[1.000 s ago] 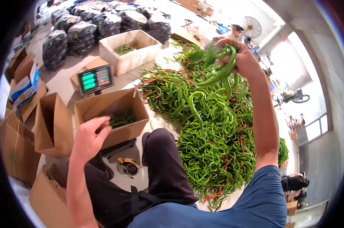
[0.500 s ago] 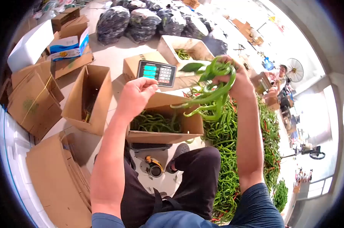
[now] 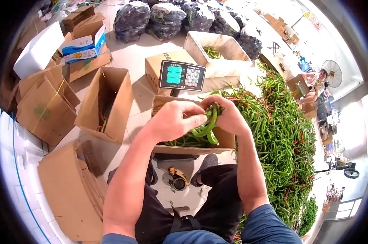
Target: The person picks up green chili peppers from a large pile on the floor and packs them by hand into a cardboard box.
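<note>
Over an open cardboard box [image 3: 226, 139] that stands on a scale, both hands meet around a few green peppers [image 3: 210, 128]. My right hand [image 3: 228, 114] is closed on the peppers from the right. My left hand [image 3: 178, 122] touches the same bunch from the left, its fingers and thumb pressed together against them. More green peppers [image 3: 184, 142] lie inside the box, partly hidden by my left hand. Behind the box, the scale's display [image 3: 181, 75] is lit. A large pile of green peppers with some red ones [image 3: 277, 142] spreads to the right.
A tall open box [image 3: 106, 105] stands left, with flattened cardboard [image 3: 68, 191] nearer. Behind are a foam crate [image 3: 216, 51] and black bags [image 3: 165, 20]. A tape roll [image 3: 178, 183] lies on the floor between my feet. Another person [image 3: 316, 83] sits at the far right.
My right hand has brought the peppers from the right to above the box, and my left hand has moved in to meet them. The view has turned toward the box.
</note>
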A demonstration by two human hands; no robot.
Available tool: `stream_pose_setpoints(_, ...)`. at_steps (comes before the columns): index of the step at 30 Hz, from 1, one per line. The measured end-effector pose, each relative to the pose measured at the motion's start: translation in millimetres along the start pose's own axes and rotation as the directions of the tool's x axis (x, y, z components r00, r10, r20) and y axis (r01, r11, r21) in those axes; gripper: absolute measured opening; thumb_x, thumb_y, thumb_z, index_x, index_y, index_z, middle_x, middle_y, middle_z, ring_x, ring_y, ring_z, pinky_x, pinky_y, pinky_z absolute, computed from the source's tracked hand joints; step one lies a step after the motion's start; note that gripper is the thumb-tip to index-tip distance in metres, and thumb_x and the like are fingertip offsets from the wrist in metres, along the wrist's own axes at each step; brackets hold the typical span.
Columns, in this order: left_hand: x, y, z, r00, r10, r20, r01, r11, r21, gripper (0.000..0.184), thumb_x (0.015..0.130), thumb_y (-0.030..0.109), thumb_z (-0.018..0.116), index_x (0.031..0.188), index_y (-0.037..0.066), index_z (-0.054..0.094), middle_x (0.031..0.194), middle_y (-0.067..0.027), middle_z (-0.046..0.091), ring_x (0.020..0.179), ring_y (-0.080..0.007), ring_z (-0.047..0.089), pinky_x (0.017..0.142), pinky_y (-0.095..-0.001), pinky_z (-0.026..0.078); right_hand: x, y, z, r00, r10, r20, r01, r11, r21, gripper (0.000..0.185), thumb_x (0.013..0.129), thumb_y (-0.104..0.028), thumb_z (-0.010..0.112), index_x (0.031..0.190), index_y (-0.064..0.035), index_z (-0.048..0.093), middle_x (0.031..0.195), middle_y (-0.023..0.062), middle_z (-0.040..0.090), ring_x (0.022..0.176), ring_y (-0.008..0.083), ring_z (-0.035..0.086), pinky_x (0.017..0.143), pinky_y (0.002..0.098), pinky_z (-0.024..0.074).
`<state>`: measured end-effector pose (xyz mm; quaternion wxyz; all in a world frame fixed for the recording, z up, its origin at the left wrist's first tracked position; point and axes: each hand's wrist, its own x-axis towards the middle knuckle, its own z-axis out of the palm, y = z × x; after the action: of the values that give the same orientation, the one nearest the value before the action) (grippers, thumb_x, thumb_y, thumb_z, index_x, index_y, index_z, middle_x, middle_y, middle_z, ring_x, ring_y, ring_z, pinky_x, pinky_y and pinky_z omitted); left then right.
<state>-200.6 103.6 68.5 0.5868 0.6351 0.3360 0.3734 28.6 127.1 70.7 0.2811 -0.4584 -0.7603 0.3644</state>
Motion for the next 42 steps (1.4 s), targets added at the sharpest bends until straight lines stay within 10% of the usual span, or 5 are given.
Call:
stream_pose_setpoints(19, 36, -18, 39, 0.985, -0.022, -0.171, 0.104, 0.865, 0.491, 0.019, 0.090, 0.014, 0.071, 0.101, -0.001, 0.075, 0.085, -0.0162, 0.074, 0.076, -0.0198, 0.069, 0.072, -0.0344, 0.053, -25, 36, -11, 0.996, 0.085, 0.035, -0.078, 0.981, -0.176, 0.037, 0.076, 0.009, 0.062, 0.112, -0.0016, 0.063, 0.104, 0.0213, 0.069, 0.102, 0.0387, 0.067, 0.086, 0.0414, 0.0522)
stream_pose_setpoints(26, 20, -9, 12, 0.983, 0.053, -0.178, -0.029, 0.991, 0.134, 0.015, 0.093, 0.009, 0.068, 0.096, -0.004, 0.075, 0.081, -0.0080, 0.073, 0.075, -0.0132, 0.067, 0.071, -0.0276, 0.052, -21, 58, -17, 0.994, 0.109, -0.017, -0.110, 0.982, -0.156, 0.029, 0.078, 0.007, 0.064, 0.105, -0.0037, 0.067, 0.091, 0.0112, 0.071, 0.087, 0.0194, 0.066, 0.082, 0.0323, 0.0525)
stream_pose_setpoints(32, -12, 12, -7, 0.941, 0.011, -0.338, 0.017, 0.997, 0.078, 0.022, 0.099, 0.017, 0.063, 0.100, -0.003, 0.074, 0.077, -0.0053, 0.071, 0.079, -0.0113, 0.065, 0.080, -0.0265, 0.049, -27, 70, -54, 0.991, 0.096, -0.089, -0.057, 0.926, 0.372, 0.030, 0.076, 0.013, 0.066, 0.100, -0.0047, 0.068, 0.091, 0.0015, 0.069, 0.082, 0.0106, 0.063, 0.075, 0.0262, 0.0531)
stream_pose_setpoints(36, -38, 10, 14, 0.963, -0.257, 0.084, 0.230, 0.941, 0.248, 0.019, 0.098, 0.015, 0.063, 0.102, 0.000, 0.075, 0.082, -0.0071, 0.075, 0.079, -0.0123, 0.067, 0.074, -0.0303, 0.053, -36, 72, -70, 0.979, 0.142, -0.148, 0.021, 0.649, 0.760, 0.033, 0.072, 0.015, 0.071, 0.097, -0.0058, 0.066, 0.093, 0.0051, 0.069, 0.078, 0.0136, 0.064, 0.067, 0.0283, 0.0542)
stream_pose_setpoints(42, -70, -48, 106, 0.671, -0.438, 0.598, -0.167, 0.697, 0.698, 0.019, 0.087, 0.009, 0.062, 0.104, 0.003, 0.067, 0.091, -0.0193, 0.071, 0.086, -0.0393, 0.070, 0.076, -0.0467, 0.056, -40, 86, -78, 0.987, -0.041, -0.157, 0.162, 0.207, 0.965, 0.033, 0.080, 0.008, 0.070, 0.106, -0.0128, 0.063, 0.101, 0.0059, 0.063, 0.073, 0.0140, 0.053, 0.058, 0.0284, 0.0452)
